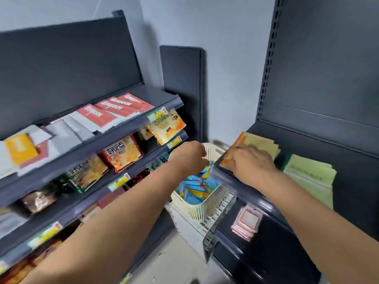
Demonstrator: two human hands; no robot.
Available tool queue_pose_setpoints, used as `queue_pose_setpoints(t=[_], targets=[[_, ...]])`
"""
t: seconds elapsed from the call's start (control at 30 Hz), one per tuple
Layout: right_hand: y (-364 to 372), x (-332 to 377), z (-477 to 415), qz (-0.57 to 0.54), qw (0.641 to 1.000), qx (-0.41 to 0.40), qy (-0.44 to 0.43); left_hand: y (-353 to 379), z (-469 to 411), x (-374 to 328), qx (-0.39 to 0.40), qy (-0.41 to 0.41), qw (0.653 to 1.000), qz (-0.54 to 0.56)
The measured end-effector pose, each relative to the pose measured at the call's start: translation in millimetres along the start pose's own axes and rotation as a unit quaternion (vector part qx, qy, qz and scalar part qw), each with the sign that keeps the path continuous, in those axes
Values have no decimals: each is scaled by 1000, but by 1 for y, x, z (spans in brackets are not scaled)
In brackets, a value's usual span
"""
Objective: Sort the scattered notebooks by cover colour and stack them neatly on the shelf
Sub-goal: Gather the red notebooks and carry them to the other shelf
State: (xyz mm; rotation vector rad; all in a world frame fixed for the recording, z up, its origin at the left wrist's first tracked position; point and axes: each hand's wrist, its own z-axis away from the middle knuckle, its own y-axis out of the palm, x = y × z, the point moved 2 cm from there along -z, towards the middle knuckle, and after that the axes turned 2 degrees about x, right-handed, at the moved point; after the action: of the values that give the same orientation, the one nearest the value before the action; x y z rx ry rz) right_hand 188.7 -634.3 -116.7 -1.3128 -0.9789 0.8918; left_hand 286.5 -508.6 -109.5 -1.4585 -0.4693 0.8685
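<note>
**Colour piles building on the right shelf; mixed covers lie on the left one.**

At nine o'clock, the left shelf's top tier carries an orange notebook, white notebooks and red notebooks, fanned and overlapping: unsorted, likely the supply. Snack packets fill the tiers below. At centre, the left hand hangs over a white basket with its fingers curled under; the knuckles hide the palm, so its grip cannot be told. At its three o'clock, the right hand lies flat on the orange-and-yellow stack, grip open and pressing down, probably squaring the stack at the right shelf's front corner. The green stack sits just beside it at three o'clock, kept apart by colour. Blur hides the cover print and how many lie in each stack.
</note>
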Motion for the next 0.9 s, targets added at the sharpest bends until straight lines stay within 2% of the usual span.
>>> queue_pose_setpoints(t=[0.2, 0.33, 0.6, 0.9], targets=[[2, 110, -31, -17, 992, -15, -123, -32, 45, 111, -33, -99, 994, 11], [-1, 181, -56, -28, 986, -18, -165, -53, 62, 183, -59, -149, 987, 17], [5, 304, -113, -49, 978, -41, -201, -87, 76, 314, -114, -203, 972, 37], [19, 374, -152, -88, 968, -43, -229, -97, 76, 396, -165, -231, 958, 49]])
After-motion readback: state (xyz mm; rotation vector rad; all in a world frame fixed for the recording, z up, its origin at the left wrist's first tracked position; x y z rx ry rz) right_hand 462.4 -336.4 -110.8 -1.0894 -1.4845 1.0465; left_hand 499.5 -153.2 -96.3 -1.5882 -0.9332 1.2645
